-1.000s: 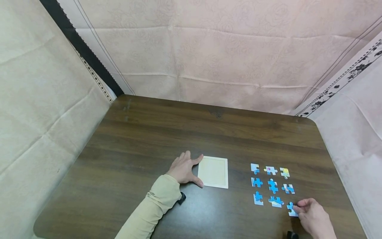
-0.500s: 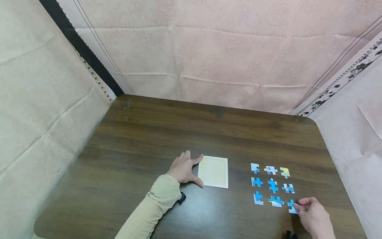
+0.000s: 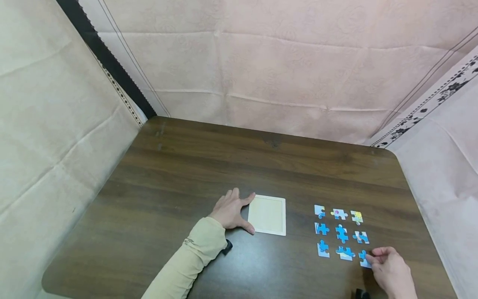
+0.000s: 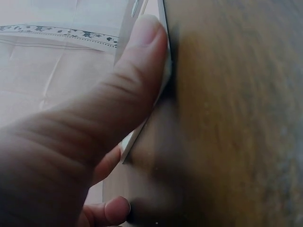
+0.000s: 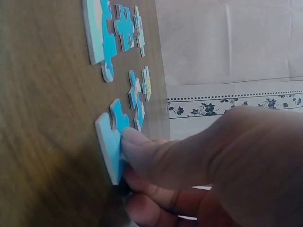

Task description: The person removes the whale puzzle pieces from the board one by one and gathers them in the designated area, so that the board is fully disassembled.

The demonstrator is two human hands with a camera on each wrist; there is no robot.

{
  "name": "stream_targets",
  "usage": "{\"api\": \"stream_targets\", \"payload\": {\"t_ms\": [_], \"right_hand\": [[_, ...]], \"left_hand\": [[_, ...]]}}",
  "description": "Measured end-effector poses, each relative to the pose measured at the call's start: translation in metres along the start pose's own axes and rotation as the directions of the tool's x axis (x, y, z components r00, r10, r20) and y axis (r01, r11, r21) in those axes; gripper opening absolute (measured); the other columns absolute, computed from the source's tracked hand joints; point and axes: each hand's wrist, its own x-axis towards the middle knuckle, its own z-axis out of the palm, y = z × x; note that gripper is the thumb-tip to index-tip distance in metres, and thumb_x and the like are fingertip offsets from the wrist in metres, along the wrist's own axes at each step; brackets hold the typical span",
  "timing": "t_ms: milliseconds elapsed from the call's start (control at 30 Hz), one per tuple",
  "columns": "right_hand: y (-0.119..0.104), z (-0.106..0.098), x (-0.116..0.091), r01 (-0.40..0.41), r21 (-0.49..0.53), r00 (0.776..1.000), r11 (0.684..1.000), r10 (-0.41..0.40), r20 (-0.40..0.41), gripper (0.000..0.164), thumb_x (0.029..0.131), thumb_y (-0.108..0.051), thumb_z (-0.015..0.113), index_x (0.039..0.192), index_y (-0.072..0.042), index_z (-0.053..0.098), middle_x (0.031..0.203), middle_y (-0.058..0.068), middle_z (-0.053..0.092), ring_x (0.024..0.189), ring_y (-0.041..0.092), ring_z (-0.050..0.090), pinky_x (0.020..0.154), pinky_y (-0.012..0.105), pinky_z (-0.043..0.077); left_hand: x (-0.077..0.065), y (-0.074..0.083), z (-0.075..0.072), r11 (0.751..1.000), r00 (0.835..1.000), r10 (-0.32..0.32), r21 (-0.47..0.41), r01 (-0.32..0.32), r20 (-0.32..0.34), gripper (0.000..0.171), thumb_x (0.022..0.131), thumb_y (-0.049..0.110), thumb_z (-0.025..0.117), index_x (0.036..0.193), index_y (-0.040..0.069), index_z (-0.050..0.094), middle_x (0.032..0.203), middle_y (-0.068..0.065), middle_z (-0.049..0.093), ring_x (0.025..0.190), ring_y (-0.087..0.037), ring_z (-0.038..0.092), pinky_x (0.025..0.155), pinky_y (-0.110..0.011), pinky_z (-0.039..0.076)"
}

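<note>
In the head view a square cream puzzle tray (image 3: 269,214) with a raised rim lies flat on the brown table. My left hand (image 3: 231,209) is at its left side, thumb and index finger spread to touch the two left corners. The thumb (image 4: 142,61) rests along the tray's edge in the left wrist view. At the far right my right hand (image 3: 392,270) pinches a blue corner jigsaw piece (image 5: 111,142) by its right side, thumb on top. That piece sits at the near right of a grid of jigsaw pieces (image 3: 341,233), mostly blue, some white and yellow.
The dark wood-grain table (image 3: 209,158) has rounded corners. Pale patterned cloth (image 3: 280,70) hangs behind it and on both sides. A black object (image 3: 362,294), partly cut off, is beside the right wrist.
My right hand has shifted the corner piece slightly away from me, then a little left, nearer the piece beside it. The left hand and tray have stayed put.
</note>
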Motion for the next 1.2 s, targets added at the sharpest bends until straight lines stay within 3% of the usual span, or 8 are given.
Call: {"api": "stream_targets", "payload": {"t_ms": [233, 500, 800, 1200], "right_hand": [[0.003, -0.003, 0.000, 0.019, -0.011, 1.000, 1.000, -0.019, 0.013, 0.031, 0.093, -0.021, 0.062, 0.106, 0.006, 0.053, 0.085, 0.013, 0.065, 0.079, 0.029, 0.059, 0.069, 0.047, 0.042], [-0.004, 0.000, -0.001, -0.069, -0.013, 0.997, 0.998, 0.068, -0.029, 0.051, 0.097, -0.042, 0.055, 0.107, 0.008, 0.052, 0.088, 0.019, 0.061, 0.080, 0.031, 0.055, 0.071, 0.048, 0.042], [-0.011, -0.004, -0.005, -0.010, 0.003, 0.998, 1.000, 0.010, -0.059, 0.060, 0.097, -0.053, 0.047, 0.108, 0.006, 0.053, 0.088, 0.016, 0.063, 0.083, 0.033, 0.058, 0.071, 0.049, 0.042], [-0.023, -0.004, -0.009, 0.043, 0.022, 0.994, 0.999, -0.040, -0.104, 0.055, 0.098, -0.050, 0.048, 0.110, 0.004, 0.053, 0.092, 0.017, 0.065, 0.086, 0.035, 0.060, 0.068, 0.045, 0.042]], "left_hand": [[0.000, 0.001, 0.000, 1.000, 1.000, 0.014, -0.002, -0.014, -0.004, 0.114, 0.053, 0.070, 0.081, 0.150, 0.030, 0.037, 0.088, 0.000, 0.032, 0.078, -0.018, 0.031, 0.065, -0.027, 0.027], [0.002, 0.001, 0.000, 1.000, 1.000, 0.014, 0.006, -0.014, -0.001, 0.115, 0.053, 0.072, 0.080, 0.150, 0.031, 0.036, 0.089, 0.000, 0.032, 0.079, -0.018, 0.031, 0.065, -0.027, 0.027], [0.003, -0.001, 0.001, 1.000, 1.000, 0.021, 0.004, -0.021, 0.001, 0.115, 0.053, 0.072, 0.080, 0.151, 0.031, 0.035, 0.089, 0.000, 0.032, 0.080, -0.018, 0.031, 0.066, -0.027, 0.027], [0.002, -0.006, 0.000, 0.999, 0.999, 0.034, -0.038, -0.034, 0.001, 0.115, 0.057, 0.073, 0.077, 0.153, 0.030, 0.030, 0.089, -0.001, 0.035, 0.079, -0.019, 0.034, 0.066, -0.029, 0.029]]}}
